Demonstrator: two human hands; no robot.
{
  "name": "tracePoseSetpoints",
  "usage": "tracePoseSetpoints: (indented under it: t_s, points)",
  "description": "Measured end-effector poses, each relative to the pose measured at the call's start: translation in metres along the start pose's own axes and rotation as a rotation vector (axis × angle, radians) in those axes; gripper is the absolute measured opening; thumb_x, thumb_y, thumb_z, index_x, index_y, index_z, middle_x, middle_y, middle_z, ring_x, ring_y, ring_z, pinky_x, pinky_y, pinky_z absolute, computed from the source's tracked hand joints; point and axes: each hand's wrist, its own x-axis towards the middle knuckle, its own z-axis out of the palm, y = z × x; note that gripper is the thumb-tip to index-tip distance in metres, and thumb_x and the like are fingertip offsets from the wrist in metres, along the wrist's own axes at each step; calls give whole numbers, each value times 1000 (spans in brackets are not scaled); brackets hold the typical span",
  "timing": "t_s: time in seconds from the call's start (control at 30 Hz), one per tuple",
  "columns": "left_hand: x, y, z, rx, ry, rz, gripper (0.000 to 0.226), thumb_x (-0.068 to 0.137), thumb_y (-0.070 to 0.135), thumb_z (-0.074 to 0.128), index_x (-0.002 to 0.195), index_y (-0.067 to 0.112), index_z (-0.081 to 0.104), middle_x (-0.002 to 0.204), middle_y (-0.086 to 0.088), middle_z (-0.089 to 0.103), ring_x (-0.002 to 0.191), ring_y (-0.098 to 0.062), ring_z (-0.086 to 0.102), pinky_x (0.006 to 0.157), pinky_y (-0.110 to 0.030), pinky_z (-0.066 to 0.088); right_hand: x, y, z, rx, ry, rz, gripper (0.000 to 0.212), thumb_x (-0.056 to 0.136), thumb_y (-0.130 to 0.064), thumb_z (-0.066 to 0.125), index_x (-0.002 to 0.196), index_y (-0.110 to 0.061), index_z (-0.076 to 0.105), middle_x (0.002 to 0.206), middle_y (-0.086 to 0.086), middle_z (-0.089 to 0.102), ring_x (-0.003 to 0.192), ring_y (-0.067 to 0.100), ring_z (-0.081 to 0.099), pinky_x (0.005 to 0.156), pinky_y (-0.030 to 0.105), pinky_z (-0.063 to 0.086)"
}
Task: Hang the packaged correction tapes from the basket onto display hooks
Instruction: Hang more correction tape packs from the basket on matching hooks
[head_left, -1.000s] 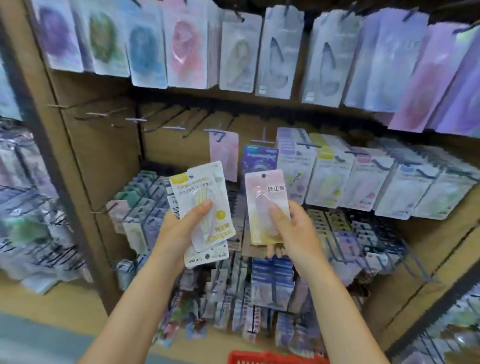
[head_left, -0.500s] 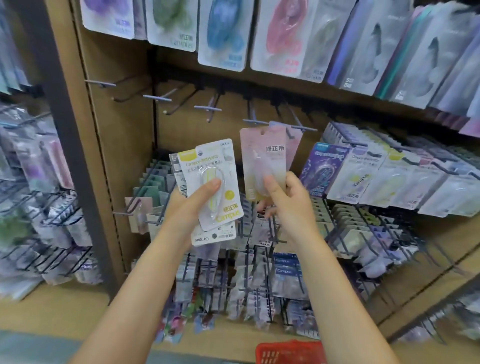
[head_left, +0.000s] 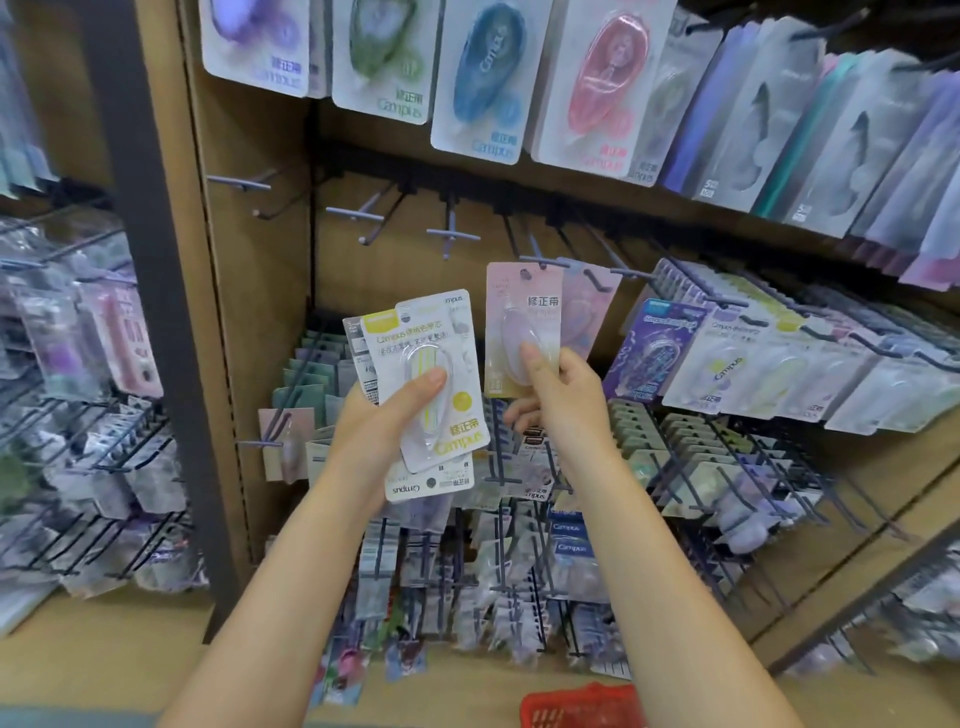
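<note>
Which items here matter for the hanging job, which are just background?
In play:
right hand pinching pink pack at hook
left hand gripping yellow packs
red basket

Background:
large blister packs above
filled pegs at right
wire racks at left

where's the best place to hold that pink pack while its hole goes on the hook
Low on the pink pack, from below and in front, as the right hand grips it now. The card stands upright with its hang hole at the top edge, so a low grip probably keeps the hole clear for the hook.
</note>
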Motion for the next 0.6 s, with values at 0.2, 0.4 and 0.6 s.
tracePoseSetpoints:
  t_s: [0.2,0.4,0.6]
  points:
    - [0,0,-1,-35,-80,-2,53,77,21,75,129,17,66,117,-7,77,103,-27,76,76,-41,64,-9,4,2,-30,92,69,46,97,-38,67,126,-17,38,114,3,58,67,25,72,63,34,62]
    - [3,-11,4,-60,-139,-75,49,81,15,83,127,18,68,120,-12,76,109,-35,74,86,-51,61,-46,14,1,16,-151,94,37,104,-48,50,125,-22,66,117,1,74,102,14,73,90,38,58]
    - [2,-27,19,-22,-176,-113,50,78,20,77,127,14,69,122,-16,74,112,-39,71,97,-55,56,-54,12,-5,192,-156,169,31,106,-37,49,128,-23,66,118,0,76,112,20,71,96,39,54]
